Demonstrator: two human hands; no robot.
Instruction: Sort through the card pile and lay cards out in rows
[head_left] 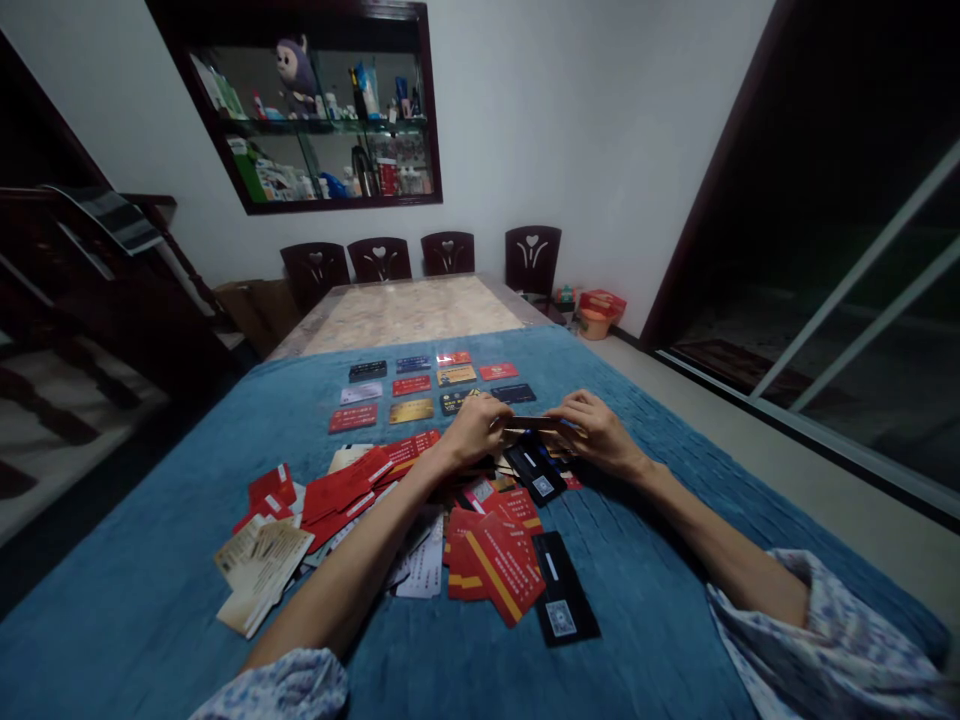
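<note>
Between my left hand [474, 432] and my right hand [594, 428] is a thin stack of cards [531, 423], seen edge-on. Fingers of both hands are closed on its two ends, and its faces are hidden. Below lies a loose heap with red cards [504, 560], black cards with a square code [564, 590] and cream cards [262, 565]. Beyond my hands, rows of cards lie flat, among them a gold card [411, 410], a silver card [361, 393] and a dark blue card [514, 393]. My left hand partly covers a black VIP card [452, 402].
A blue cloth [150, 560] covers the near part of the table, with a bare marbled top [420, 308] past it. Dark chairs [531, 255] stand at the far end. A wall shelf [330, 126] holds bottles and a plush toy. A wooden railing is at left.
</note>
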